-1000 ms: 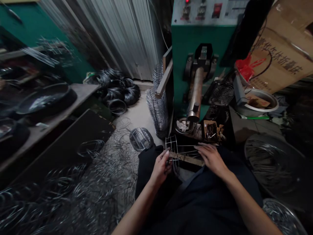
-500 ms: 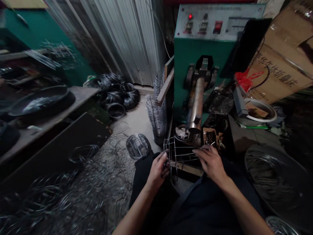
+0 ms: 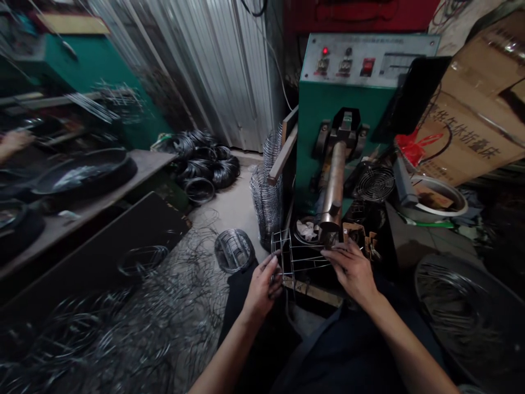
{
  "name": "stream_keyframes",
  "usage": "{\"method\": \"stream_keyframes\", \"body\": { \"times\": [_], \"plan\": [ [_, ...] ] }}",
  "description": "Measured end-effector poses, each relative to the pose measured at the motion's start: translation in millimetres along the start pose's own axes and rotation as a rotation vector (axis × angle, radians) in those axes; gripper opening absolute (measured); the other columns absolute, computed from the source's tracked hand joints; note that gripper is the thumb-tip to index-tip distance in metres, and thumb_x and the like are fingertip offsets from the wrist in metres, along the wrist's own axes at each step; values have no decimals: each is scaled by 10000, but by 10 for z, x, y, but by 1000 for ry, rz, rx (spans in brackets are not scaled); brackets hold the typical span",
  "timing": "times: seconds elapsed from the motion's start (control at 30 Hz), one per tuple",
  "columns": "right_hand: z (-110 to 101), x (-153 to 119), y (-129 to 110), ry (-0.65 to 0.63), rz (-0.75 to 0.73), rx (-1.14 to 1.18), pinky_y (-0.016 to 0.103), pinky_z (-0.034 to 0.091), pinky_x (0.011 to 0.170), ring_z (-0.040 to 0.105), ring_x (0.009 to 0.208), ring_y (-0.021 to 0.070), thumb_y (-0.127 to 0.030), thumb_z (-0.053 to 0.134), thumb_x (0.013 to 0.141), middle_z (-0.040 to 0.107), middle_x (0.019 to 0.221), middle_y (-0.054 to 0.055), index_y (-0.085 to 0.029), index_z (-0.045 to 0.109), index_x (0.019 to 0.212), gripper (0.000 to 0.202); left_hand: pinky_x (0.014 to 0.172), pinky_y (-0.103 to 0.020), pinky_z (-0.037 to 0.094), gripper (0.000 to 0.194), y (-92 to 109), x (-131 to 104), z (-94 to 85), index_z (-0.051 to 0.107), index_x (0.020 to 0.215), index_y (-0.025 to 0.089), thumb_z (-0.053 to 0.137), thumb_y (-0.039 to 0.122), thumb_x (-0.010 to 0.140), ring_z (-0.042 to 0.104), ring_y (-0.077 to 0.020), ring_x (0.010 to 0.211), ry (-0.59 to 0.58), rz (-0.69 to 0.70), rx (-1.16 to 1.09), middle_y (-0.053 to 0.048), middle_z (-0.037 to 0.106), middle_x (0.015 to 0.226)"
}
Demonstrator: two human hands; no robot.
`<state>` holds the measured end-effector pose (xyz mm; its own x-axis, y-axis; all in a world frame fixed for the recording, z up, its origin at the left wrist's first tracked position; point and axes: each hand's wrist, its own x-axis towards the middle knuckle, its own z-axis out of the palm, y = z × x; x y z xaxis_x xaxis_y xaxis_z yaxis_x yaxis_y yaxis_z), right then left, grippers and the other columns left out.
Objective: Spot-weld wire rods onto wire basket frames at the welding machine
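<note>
A wire frame (image 3: 289, 257) with a ring-like grid at its left end and long thin rods reaching right lies between my hands, above my lap. My left hand (image 3: 264, 284) is closed on the ring end, thumb on top. The fingers of my right hand (image 3: 350, 268) pinch the rods' right ends. Just beyond that hand, the metal cylinder arm (image 3: 334, 186) of a green machine (image 3: 307, 126) points down towards me. A round wire grid piece (image 3: 234, 250) rests left of my left hand.
Stacked wire rings (image 3: 266, 202) stand beside the machine. Loose wires cover the floor at left, near a bench (image 3: 151, 158) with a black tray (image 3: 86, 172). A dark basin of wires (image 3: 463, 312) sits at right. Another person's hand (image 3: 14, 142) shows at far left.
The view has tilted up slightly, so the machine appears lower. The rods' right ends and my right hand now look nearer the cylinder's end. At far left another person's hand has come into view.
</note>
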<state>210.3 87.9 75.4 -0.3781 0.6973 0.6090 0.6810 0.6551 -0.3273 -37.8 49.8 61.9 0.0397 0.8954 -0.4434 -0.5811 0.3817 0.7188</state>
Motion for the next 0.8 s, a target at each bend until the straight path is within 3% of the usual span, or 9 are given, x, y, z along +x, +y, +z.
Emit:
{"method": "stream_keyframes", "body": {
  "times": [0.33,0.6,0.8],
  "plan": [
    [-22,102,-16,-31,15,-13,555,440,1103,678,1003,243,-154,584,952,776,960,36,-300,747,1153,298,330,-121,156,666,54,66,12,574,1173,159,855,514,685,195,-3,369,-18,28,-4,107,432,559],
    [53,100,32,-34,21,-12,516,496,1015,667,1010,251,-125,585,937,774,955,42,-279,747,1145,305,328,-122,157,696,60,122,-2,566,1190,161,857,525,673,190,-5,364,-3,21,20,118,404,546],
    [120,78,45,0,69,19,498,413,1043,667,1026,240,-190,599,966,779,989,41,-276,746,1099,216,338,-138,164,713,58,162,4,589,1226,164,846,541,679,204,-5,371,29,42,71,95,457,595]
  ]
}}
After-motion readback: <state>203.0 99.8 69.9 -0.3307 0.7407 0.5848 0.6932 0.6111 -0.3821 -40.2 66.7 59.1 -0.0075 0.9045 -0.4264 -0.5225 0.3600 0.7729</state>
